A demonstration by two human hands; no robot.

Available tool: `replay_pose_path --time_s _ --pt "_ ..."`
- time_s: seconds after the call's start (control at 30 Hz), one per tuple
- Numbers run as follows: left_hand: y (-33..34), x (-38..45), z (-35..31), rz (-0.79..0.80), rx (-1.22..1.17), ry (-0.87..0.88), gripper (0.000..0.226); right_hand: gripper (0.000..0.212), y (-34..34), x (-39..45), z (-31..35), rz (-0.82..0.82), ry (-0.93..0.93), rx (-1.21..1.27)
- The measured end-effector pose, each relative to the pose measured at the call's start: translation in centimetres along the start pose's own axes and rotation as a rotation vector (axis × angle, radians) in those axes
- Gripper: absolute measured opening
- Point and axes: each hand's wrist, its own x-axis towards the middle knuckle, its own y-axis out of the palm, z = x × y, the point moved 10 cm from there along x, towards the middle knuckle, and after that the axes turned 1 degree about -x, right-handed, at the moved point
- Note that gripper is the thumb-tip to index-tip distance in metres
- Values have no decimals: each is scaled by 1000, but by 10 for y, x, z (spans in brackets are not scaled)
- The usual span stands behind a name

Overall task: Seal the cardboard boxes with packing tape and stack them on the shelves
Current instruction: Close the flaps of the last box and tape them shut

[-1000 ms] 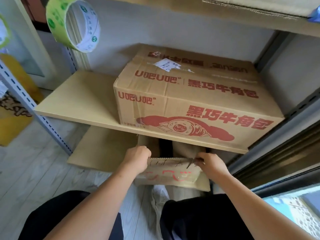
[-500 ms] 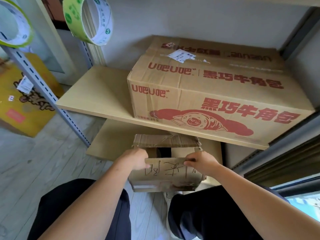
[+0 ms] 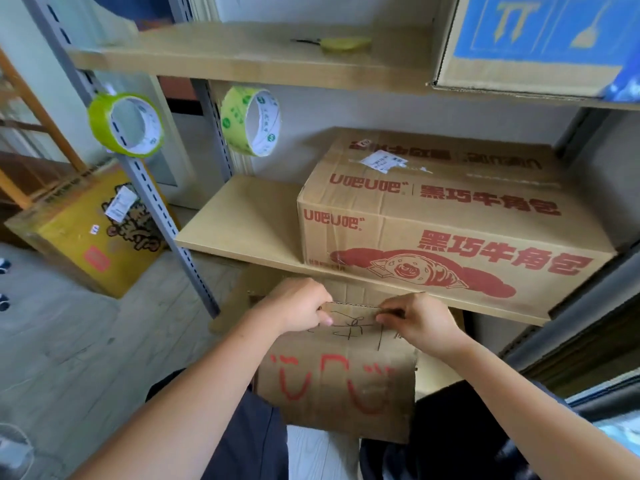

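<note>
1. While both hands pinch the top edge of the small cardboard box point(image 3: 337, 379), the step in hand looks like gathering its flaps before taping; no tape is on it yet, as far as I can see.
2. Closed around the left end of that upper flap edge is the left hand point(image 3: 298, 306), and the right hand point(image 3: 420, 322) nips the right end between thumb and fingers; both grips are narrow and hold cardboard.
3. Held in front of the person's lap, the box sits just below the front lip of the middle shelf point(image 3: 242, 223), with its near face toward the camera.
4. Next, I judge, the flaps must be pressed flat and one hand freed to fetch tape: two green tape rolls point(image 3: 126, 124) hang on the slotted grey upright point(image 3: 152, 202), within reach to the left.
5. Worn, soft brown corrugated board makes up the box, scrawled with red and black marker, its edge showing fluting.
6. On the shelf rests a large printed carton point(image 3: 443, 230), crisp-edged with red lettering; the shelf boards look smooth, pale and matte.
</note>
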Motion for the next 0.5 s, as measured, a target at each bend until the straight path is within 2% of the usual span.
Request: replay_pose_path --time_s 0.07,0.17,0.3,0.4,0.5 --pt "-21 -18 -3 5 -6 -17 54 14 -18 -12 20 -10 -40 12" --pt "-55 -49 -12 16 -50 -45 53 37 -49 -33 51 -31 -106 33" --pt "-117 -100 -37 -32 -81 -35 44 14 -100 -67 95 -62 -190 105" --pt "-176 -136 -61 -123 -19 -8 35 14 -147 -92 128 -135 -245 127" --pt "-242 -171 -84 -273 109 -5 40 20 -201 -115 161 -277 -275 96"
